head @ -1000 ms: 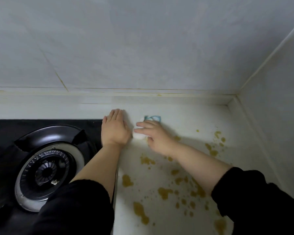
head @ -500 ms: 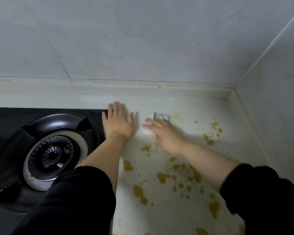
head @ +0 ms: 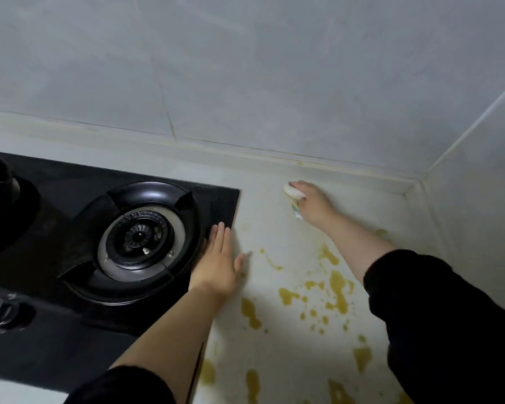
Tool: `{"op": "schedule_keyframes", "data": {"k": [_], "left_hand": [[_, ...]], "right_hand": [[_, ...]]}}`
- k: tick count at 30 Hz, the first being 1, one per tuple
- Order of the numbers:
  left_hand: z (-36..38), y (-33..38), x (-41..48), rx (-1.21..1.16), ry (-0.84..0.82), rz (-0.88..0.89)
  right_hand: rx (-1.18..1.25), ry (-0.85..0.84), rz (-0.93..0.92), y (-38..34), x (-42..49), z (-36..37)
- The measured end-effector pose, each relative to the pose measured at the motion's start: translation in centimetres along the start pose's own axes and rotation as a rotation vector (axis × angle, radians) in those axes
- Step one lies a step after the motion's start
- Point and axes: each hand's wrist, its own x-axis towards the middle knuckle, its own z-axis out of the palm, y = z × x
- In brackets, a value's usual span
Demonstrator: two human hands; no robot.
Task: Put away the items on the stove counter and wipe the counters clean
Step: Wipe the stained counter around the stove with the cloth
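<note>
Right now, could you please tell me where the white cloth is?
In the head view, the white cloth lies under the right hand at the back of the counter, close to the wall, right of the far corner of the black stove.

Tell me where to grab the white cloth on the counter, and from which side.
Probably best to pinch the bunched white end of the cloth, which sticks out past the fingertips of the right hand. Come from above, on the stove side: the wall is close behind and the hand covers the rest.
</note>
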Motion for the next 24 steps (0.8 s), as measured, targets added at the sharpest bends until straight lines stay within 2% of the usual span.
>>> {"op": "schedule_keyframes", "data": {"k": [4,7,11,13,14,17,19,21,24], "left_hand": [[0.2,-1.6,-2.5,0.054,0.034,0.044],[0.3,-2.1,-4.1,0.073,0.054,0.070],[0.3,-2.8,-5.1,0.095,0.068,0.119],[0.5,-3.0,-5.4,0.113,0.074,0.132],[0.5,-3.1,-5.7,0.121,0.070,0.137],[0.4,-3.3,-5.9,0.090,0.084,0.149],[0.5,-3.4,-6.0,0.066,0.094,0.163],[0.6,-3.5,-6.1,0.035,0.104,0.179],[0.5,-3.6,-6.2,0.009,0.120,0.191]], "right_hand": [[-0.123,-0.048,-0.174,-3.4,1.3,4.9],[-0.166,-0.103,-0.331,-5.6,-2.3,7.3],[-0.177,-0.226,-0.698,-3.9,-11.0,7.1],[-0.230,-0.293,-0.820,-2.5,-11.8,6.1],[-0.265,-0.269,-0.811,-2.2,-10.5,5.7],[-0.343,-0.144,-0.492,-3.6,-5.6,5.6],[-0.304,-0.119,-0.371,-5.1,-5.1,7.0],[-0.255,-0.129,-0.433,-5.5,-8.0,7.9],[-0.211,-0.199,-0.702,-3.3,-14.8,7.6]]}}
